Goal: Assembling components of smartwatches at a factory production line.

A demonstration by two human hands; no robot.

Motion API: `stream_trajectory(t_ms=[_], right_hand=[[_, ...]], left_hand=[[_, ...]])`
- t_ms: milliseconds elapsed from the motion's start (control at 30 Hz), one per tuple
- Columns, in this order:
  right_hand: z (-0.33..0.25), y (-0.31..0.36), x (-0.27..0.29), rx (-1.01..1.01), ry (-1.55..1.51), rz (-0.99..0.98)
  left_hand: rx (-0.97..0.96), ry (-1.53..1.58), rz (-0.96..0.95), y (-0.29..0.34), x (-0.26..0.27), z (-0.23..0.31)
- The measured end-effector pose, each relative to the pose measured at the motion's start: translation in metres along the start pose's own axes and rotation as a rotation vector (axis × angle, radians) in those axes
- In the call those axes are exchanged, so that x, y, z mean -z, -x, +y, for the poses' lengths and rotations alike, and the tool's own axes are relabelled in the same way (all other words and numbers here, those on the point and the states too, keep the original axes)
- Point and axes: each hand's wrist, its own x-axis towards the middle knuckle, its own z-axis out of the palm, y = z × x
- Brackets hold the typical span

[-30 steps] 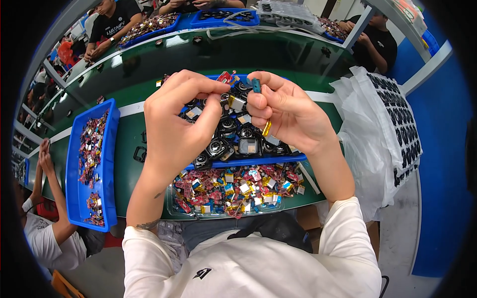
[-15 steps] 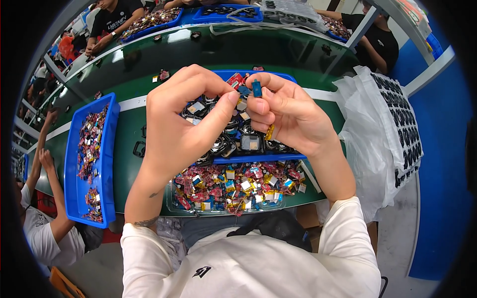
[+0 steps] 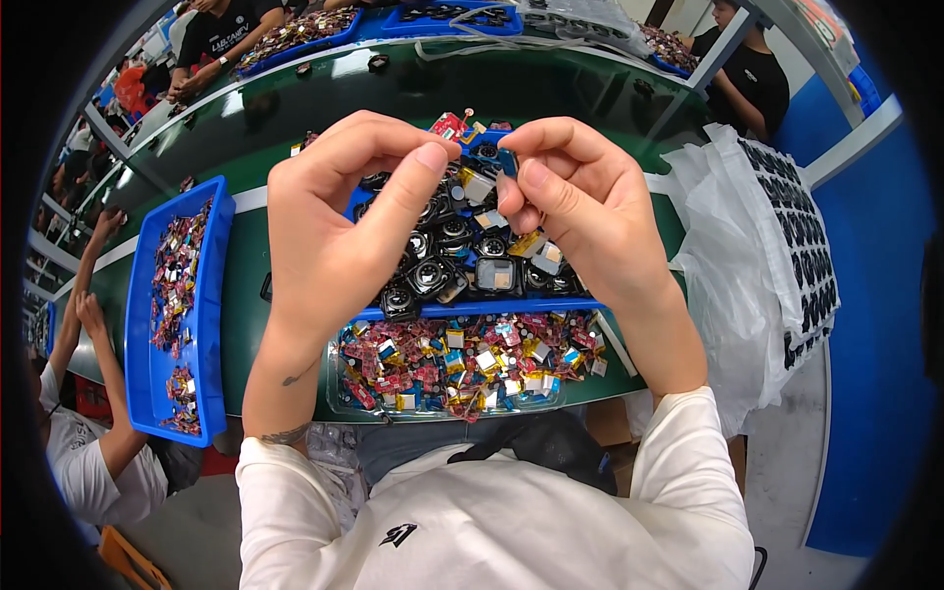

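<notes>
My left hand [image 3: 339,211] is raised over the tray, thumb and index finger pinched together. A small red circuit board [image 3: 449,126] shows right behind its fingertips; whether they grip it, I cannot make out. Between the thumb and index finger of my right hand [image 3: 600,211] is a small blue part [image 3: 507,162], mostly seen edge-on. Beneath both hands, a blue tray [image 3: 462,311] holds black round-faced housings [image 3: 430,276] and several small silver-and-yellow pieces [image 3: 477,187]. Closer to my body lies a clear shallow tray [image 3: 332,393] heaped with small red boards and silver, yellow and blue pieces [image 3: 472,364].
A long blue bin [image 3: 218,324] of small red boards stands at my left on the green table [image 3: 251,324]. To the right, a plastic-wrapped stack of trays [image 3: 787,236] holds black parts. Metal frame posts [image 3: 851,143] rise at the right. Co-workers sit across and at left.
My hands have moved apart a little, the left one leftward and up. The blue part has turned from facing me to edge-on. The red board now shows more fully above the left fingertips.
</notes>
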Motion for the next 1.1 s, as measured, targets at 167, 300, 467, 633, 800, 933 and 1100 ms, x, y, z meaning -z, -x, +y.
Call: stream_trajectory(t_ms=[167, 300, 467, 633, 800, 933, 1100], right_hand=[[0.0, 0.001, 0.0, 0.008, -0.021, -0.008], [0.001, 0.0, 0.002, 0.01, -0.081, -0.019], [-0.001, -0.001, 0.009, -0.05, -0.272, -0.041], [-0.001, -0.001, 0.007, -0.066, -0.296, -0.035], [0.001, 0.0, 0.007, -0.07, -0.34, -0.055], [0.003, 0.001, 0.005, -0.087, -0.353, -0.078], [0.005, 0.001, 0.003, -0.1, -0.305, -0.085]], left_hand=[[0.144, 0.168, -0.08, -0.002, 0.006, 0.001], [0.181, 0.237, -0.103, -0.002, 0.003, 0.001], [0.098, -0.023, -0.232, -0.002, 0.007, -0.003], [-0.015, 0.13, -0.041, -0.002, -0.002, -0.007], [0.102, 0.205, -0.019, 0.0, -0.001, 0.002], [0.115, 0.205, -0.073, 0.003, -0.002, 0.002], [0.166, 0.272, -0.122, 0.005, -0.005, 0.006]])
